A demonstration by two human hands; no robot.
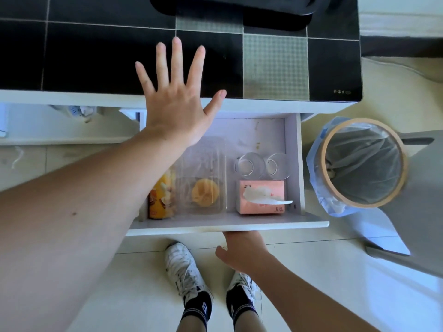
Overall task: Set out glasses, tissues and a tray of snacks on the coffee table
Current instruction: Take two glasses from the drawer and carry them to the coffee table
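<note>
The fingers (177,58) of the left hand (177,106) are spread wide and straight above the near edge of the black tiled coffee table (96,61); nothing is held, and whether the palm touches the top cannot be told. The fingers of the right hand (239,250) are hidden under the front panel of the open drawer (227,226), so their curl cannot be judged, though a hold on the panel's underside is likely.

Inside the drawer, two clear glasses (262,165) are seen side by side at the back right, with the pink tissue pack (262,197) just in front of them, one sheet trailing from its slot. To the left, a clear snack tray (203,185) holding a yellow piece of food is seen, and an orange snack packet (160,195) lies against the left wall, partly covered by the forearm. A black tray (239,6) rests at the table's far edge. A lined waste bin (362,161) stands beside the drawer.

Nothing is set out yet. The glasses, being transparent and close together, could be knocked against each other if one is lifted carelessly. The loose tissue could be torn or dragged out if it is gripped instead of the pack.
</note>
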